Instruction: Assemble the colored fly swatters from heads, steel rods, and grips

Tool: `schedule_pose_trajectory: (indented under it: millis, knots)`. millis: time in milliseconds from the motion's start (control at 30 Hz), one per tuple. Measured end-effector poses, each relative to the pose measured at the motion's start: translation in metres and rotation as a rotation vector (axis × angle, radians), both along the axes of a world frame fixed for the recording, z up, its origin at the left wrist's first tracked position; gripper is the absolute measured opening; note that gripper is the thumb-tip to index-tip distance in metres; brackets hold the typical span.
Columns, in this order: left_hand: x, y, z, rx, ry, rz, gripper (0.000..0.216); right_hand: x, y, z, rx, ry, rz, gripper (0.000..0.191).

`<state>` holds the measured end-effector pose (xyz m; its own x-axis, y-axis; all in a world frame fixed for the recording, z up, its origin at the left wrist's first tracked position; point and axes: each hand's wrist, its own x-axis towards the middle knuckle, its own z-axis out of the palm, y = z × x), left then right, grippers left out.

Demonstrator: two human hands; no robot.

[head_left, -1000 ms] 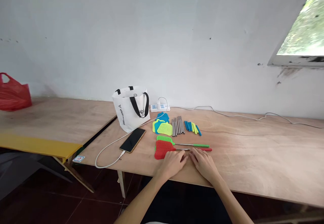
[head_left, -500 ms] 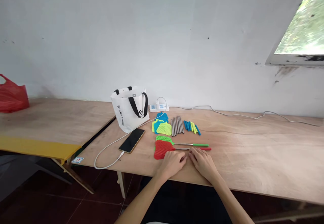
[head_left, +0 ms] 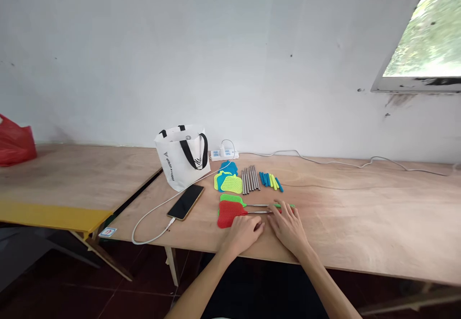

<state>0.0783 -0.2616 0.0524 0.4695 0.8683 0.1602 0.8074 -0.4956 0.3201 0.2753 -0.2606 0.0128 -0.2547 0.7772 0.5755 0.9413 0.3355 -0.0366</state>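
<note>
Two assembled fly swatters lie side by side on the plywood table [head_left: 360, 223]: a red one [head_left: 230, 214] nearer me and a green one [head_left: 232, 198] behind it. My left hand [head_left: 244, 232] rests flat on the table just below the red swatter's head, fingers relaxed. My right hand [head_left: 288, 226] has its fingers stretched forward over the swatter handles, touching them. Behind them lie loose mesh swatter heads [head_left: 228, 180] in blue and yellow, a row of metal rods [head_left: 249, 179], and blue and yellow handle grips [head_left: 271, 180].
A white tote bag [head_left: 183, 156] stands at the back left beside a power strip [head_left: 224, 153]. A phone [head_left: 185, 202] lies charging on a white cable [head_left: 151, 213]. A second table [head_left: 72, 175] adjoins on the left with a red plastic bag [head_left: 14, 141].
My right hand has slid forward onto the swatter handles with its fingers spread. The view has shifted slightly; my left hand stays put.
</note>
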Motion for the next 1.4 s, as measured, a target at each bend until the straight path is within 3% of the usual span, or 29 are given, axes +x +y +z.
schedule_pose_trajectory:
  millis: [233, 400, 633, 733, 867, 1000, 1067, 1167, 1300, 1400]
  knots:
    - [0.0, -0.002, 0.005, 0.018, -0.004, -0.001, 0.027, 0.003, 0.003, -0.001, -0.093, 0.019, 0.091, 0.033]
    - [0.001, -0.006, 0.004, 0.022, -0.02, -0.141, 0.027, 0.003, -0.002, 0.007, -0.154, 0.076, 0.168, 0.026]
    - [0.001, -0.006, 0.005, -0.012, -0.044, -0.189, 0.032, 0.009, 0.0, 0.01, -0.085, 0.19, 0.119, 0.035]
    - [-0.001, -0.006, 0.007, -0.04, -0.075, -0.185, 0.032, 0.033, 0.008, 0.015, -0.045, 0.307, 0.026, 0.036]
    - [-0.002, -0.007, 0.007, -0.06, -0.107, -0.183, 0.03, 0.098, 0.007, 0.022, -0.065, 0.41, -0.332, 0.04]
    - [-0.001, -0.006, 0.005, -0.068, -0.12, -0.175, 0.032, 0.166, -0.007, 0.017, -0.219, 0.279, -0.718, 0.048]
    - [-0.001, -0.006, 0.004, -0.061, -0.128, -0.172, 0.033, 0.185, -0.012, 0.011, -0.271, 0.23, -0.825, 0.05]
    - [-0.001, -0.006, 0.004, -0.058, -0.131, -0.174, 0.033, 0.194, -0.014, 0.004, -0.275, 0.189, -0.858, 0.051]
    - [-0.002, -0.006, 0.005, -0.064, -0.133, -0.169, 0.034, 0.203, -0.011, -0.002, -0.334, 0.181, -0.783, 0.053]
    - [-0.003, -0.006, 0.005, -0.065, -0.133, -0.168, 0.034, 0.23, -0.013, -0.008, -0.407, 0.213, -0.717, 0.06]
